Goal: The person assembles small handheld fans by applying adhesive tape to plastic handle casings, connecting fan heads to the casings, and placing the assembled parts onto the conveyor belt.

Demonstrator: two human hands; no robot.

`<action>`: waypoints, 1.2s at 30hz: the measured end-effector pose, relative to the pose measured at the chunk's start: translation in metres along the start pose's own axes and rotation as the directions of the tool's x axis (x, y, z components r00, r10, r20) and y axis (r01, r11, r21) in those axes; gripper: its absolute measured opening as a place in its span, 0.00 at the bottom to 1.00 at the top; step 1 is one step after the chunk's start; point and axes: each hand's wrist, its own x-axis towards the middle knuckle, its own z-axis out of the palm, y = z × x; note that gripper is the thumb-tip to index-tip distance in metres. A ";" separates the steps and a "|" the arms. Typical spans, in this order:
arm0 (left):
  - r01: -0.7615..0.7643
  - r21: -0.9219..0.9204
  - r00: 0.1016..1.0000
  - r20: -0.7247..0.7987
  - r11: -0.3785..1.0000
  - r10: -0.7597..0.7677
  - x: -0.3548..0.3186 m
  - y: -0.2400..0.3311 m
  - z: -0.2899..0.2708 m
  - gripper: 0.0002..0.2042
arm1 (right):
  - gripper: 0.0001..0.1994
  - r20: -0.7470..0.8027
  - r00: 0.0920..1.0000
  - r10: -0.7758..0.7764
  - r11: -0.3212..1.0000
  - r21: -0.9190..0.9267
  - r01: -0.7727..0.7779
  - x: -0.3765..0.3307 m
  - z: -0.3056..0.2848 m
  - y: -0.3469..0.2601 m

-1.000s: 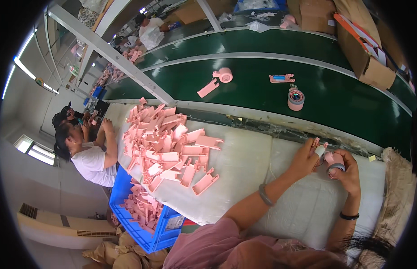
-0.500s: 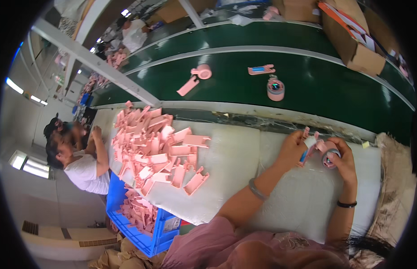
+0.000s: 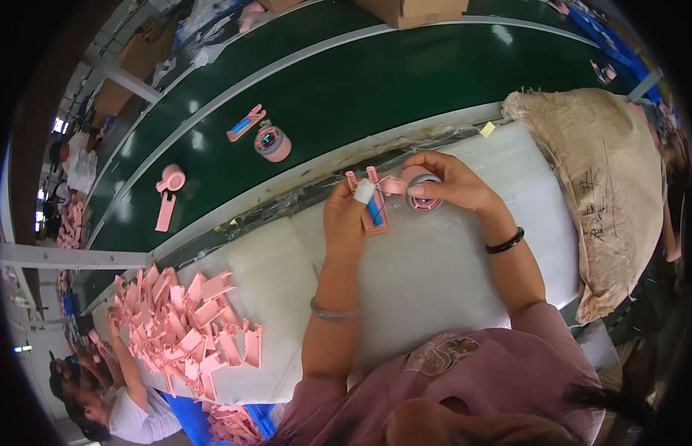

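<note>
My left hand (image 3: 344, 221) is closed round a pink plastic handle shell (image 3: 381, 221) with a blue cylindrical cell (image 3: 374, 211) lying in it. A white cover (image 3: 364, 192), seemingly on the thumb, overlaps the shell's upper part. In my right hand (image 3: 463, 186) is a round pink head with a grey ring (image 3: 423, 195), its open side facing me. Fingers curl over its top, and the thumb presses its face. A pink neck (image 3: 394, 186) bridges the gap between head and shell. Thin wires show near the shell; their ends are too small to make out.
To the left, loose pink shells (image 3: 186, 327) are heaped on the pale padded table (image 3: 427, 282). Below them stands a blue crate (image 3: 190, 418). Two pink assemblies (image 3: 272, 144) (image 3: 170, 178) lie on the green belt (image 3: 346, 97). A brown sack (image 3: 606, 186) sits at right; a person (image 3: 130, 409) works far left.
The view has swung to the right, so the sack shows more fully and the shell heap sits lower left. Both hands keep hold of the same parts, with the head's open side still visible.
</note>
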 end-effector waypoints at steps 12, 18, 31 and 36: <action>0.043 0.157 0.998 -0.060 0.987 -0.034 0.001 -0.007 0.002 0.09 | 0.24 -0.018 0.999 -0.031 0.999 -0.020 0.031 -0.005 -0.007 0.009; 0.012 0.191 0.999 -0.034 0.981 -0.005 0.005 -0.011 -0.006 0.10 | 0.25 -0.030 0.999 -0.017 1.000 -0.026 0.017 -0.001 -0.007 0.008; -0.065 0.001 0.966 -0.251 0.998 0.063 0.013 -0.025 -0.003 0.24 | 0.19 -0.222 0.959 0.176 0.963 0.242 -0.121 0.033 0.003 -0.005; -0.037 -0.021 0.980 -0.197 0.999 0.032 0.015 -0.022 0.002 0.21 | 0.27 -0.500 0.863 -0.072 0.927 -0.352 -0.127 0.139 -0.025 0.002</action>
